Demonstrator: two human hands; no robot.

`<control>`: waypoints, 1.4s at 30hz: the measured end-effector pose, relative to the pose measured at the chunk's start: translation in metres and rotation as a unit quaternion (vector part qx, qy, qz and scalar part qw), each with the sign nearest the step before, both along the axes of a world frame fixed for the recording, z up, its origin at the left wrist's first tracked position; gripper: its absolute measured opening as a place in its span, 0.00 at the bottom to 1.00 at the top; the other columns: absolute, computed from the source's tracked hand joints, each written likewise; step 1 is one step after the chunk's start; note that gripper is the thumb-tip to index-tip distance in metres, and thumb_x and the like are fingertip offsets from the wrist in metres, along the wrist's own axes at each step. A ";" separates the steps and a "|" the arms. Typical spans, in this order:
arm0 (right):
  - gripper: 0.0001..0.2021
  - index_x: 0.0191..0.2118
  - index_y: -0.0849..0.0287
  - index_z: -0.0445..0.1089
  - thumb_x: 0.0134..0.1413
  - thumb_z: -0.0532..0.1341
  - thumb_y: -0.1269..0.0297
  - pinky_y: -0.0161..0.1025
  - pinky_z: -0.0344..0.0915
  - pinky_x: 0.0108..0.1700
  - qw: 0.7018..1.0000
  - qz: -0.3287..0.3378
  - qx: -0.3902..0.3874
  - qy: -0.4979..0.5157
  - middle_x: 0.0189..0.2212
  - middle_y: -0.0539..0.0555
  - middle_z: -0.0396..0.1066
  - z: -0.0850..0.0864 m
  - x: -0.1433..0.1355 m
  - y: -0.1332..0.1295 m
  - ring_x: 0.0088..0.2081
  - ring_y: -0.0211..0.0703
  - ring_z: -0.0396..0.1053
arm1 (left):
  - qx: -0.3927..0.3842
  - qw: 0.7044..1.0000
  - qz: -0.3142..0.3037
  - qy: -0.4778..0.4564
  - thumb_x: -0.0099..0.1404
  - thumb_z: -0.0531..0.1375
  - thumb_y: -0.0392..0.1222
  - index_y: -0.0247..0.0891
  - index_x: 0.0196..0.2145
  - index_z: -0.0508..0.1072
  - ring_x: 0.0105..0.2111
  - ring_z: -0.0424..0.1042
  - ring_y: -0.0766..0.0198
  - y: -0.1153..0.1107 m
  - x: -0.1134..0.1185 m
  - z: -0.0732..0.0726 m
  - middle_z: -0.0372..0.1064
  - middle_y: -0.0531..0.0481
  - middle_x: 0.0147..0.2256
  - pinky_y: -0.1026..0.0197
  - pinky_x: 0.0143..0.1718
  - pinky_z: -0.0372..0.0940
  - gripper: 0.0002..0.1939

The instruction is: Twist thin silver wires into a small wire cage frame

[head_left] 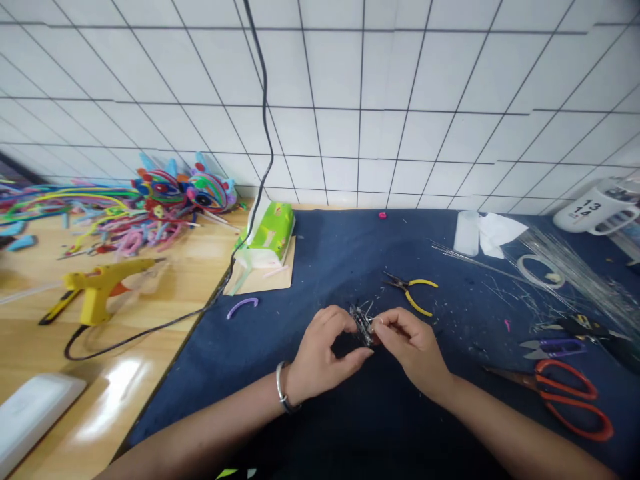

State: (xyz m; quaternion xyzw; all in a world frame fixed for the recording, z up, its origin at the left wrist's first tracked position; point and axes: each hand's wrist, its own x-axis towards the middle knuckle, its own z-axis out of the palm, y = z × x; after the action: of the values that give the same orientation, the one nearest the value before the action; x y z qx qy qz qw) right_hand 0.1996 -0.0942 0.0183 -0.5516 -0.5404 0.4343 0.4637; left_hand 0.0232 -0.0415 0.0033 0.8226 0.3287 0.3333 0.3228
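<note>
Between my two hands is a small tangled bundle of thin grey and silvery wire pieces [362, 323]. My left hand [320, 350], with a silver bracelet at the wrist, curls its fingers around the bundle's left side, its thumb stretched along below. The fingertips of my right hand [414, 347] pinch a fine wire at the bundle's right side; its far end is too small to make out. Just beyond my right hand lie yellow-handled pliers [419, 295], their jaws pointing left. Orange-handled scissors [565, 393] rest near my right forearm.
A dark blue cloth [330, 260] covers the table. Purple snips [557, 348], long thin wires [580, 273] and a white mug [597, 208] are right. Left are a tissue pack [273, 233], a yellow glue gun [105, 283] with its black cord, and colourful pipe-cleaner figures [210, 187].
</note>
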 end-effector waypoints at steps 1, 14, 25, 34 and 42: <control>0.05 0.30 0.59 0.66 0.55 0.57 0.65 0.34 0.62 0.34 1.000 0.000 0.002 -0.011 0.27 0.49 0.67 -0.001 -0.001 0.000 0.30 0.37 0.65 | -0.010 1.000 0.004 0.007 0.53 0.62 0.41 0.37 0.30 0.65 0.33 0.63 0.61 -0.001 0.002 0.000 0.64 0.49 0.31 0.57 0.38 0.61 0.09; 0.06 0.28 0.59 0.67 0.51 0.58 0.63 0.33 0.60 0.27 0.997 -0.009 -0.068 0.037 0.18 0.48 0.67 0.004 0.001 0.006 0.23 0.36 0.65 | -0.296 0.951 0.008 -0.083 0.60 0.57 0.44 0.35 0.29 0.67 0.28 0.62 0.67 0.008 0.008 -0.001 0.62 0.52 0.28 0.64 0.32 0.59 0.09; 0.06 0.27 0.60 0.67 0.51 0.58 0.64 0.31 0.55 0.22 0.990 -0.022 -0.102 0.093 0.15 0.47 0.66 -0.005 0.003 0.016 0.18 0.34 0.63 | -0.333 0.932 0.016 -0.142 0.57 0.57 0.33 0.37 0.36 0.63 0.26 0.60 0.71 0.014 0.012 -0.004 0.60 0.55 0.27 0.66 0.30 0.57 0.08; 0.07 0.26 0.60 0.66 0.50 0.58 0.63 0.30 0.53 0.21 0.986 -0.045 -0.097 0.126 0.18 0.48 0.67 0.001 0.009 0.021 0.18 0.32 0.62 | -0.283 0.952 0.032 -0.114 0.56 0.56 0.33 0.36 0.30 0.63 0.24 0.58 0.71 0.016 0.012 -0.013 0.58 0.56 0.24 0.67 0.27 0.55 0.04; 0.08 0.28 0.60 0.66 0.51 0.58 0.61 0.30 0.53 0.21 0.987 -0.056 -0.087 0.124 0.22 0.49 0.70 0.003 0.012 0.021 0.20 0.33 0.64 | -0.231 0.964 0.078 -0.110 0.59 0.58 0.42 0.35 0.28 0.65 0.24 0.57 0.71 0.011 0.009 -0.006 0.59 0.55 0.24 0.67 0.27 0.55 0.08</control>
State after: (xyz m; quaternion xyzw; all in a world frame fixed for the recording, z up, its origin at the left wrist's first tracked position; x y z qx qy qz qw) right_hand 0.2116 -0.0733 0.0212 -0.5606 -0.4073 0.5181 0.5014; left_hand 0.0320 -0.0307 -0.0025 0.6558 0.4224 0.3604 0.5115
